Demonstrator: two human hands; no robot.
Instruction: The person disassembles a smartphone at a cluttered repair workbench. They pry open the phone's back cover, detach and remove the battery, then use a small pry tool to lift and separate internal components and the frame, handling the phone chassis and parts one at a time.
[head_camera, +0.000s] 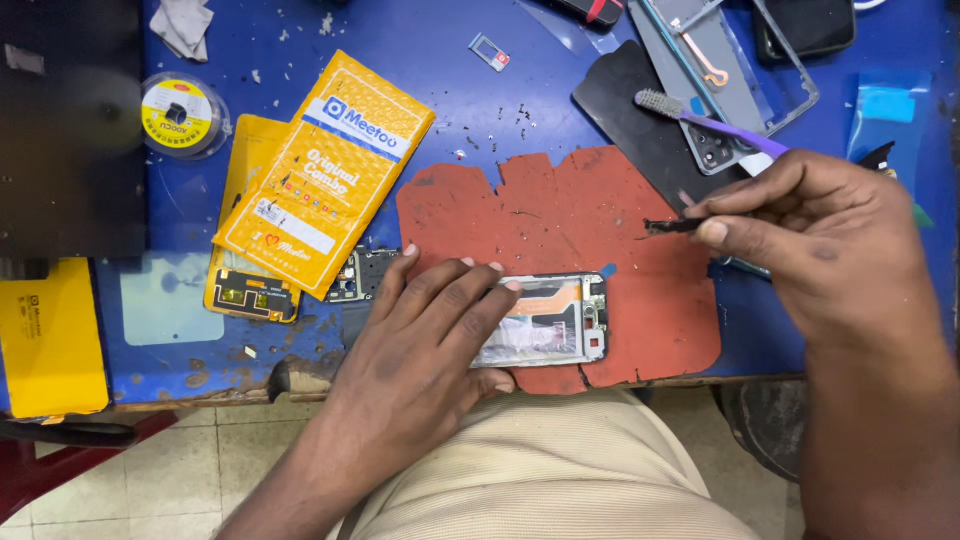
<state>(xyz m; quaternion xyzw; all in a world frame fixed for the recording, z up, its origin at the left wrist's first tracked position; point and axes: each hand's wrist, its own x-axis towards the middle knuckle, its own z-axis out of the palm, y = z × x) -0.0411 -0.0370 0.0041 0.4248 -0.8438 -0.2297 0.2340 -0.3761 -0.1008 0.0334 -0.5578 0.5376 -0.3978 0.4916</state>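
Pinching a small dark tool (668, 226) between thumb and fingertips, the right hand (800, 230) is hovering over the right part of the red work mat (560, 200) — its fingers are closed tight on the tool's near end, and the tip is pointing left, just above the mat and apart from the phone. Whether that tool is a pair of tweezers or a fine pick is too small to tell. The left hand (430, 330) is lying flat with fingers spread, pressing down on the left half of an opened smartphone frame (555, 320); it is holding nothing, only pinning the frame to the mat near the table's front edge.

Judging from this, the person is working in the middle of a disassembly or cleaning step: the phone is being steadied while the tool is being held ready off to the upper right. The next move is likely calling for bringing the tip down and left onto the exposed right end of the frame — a short, careful reach, with the left hand keeping the frame from sliding.

A purple toothbrush (700, 125) is resting on a dark back cover (630, 120) behind the right hand, and yellow packets (320, 170) are lying on the blue table (450, 70) to the left.
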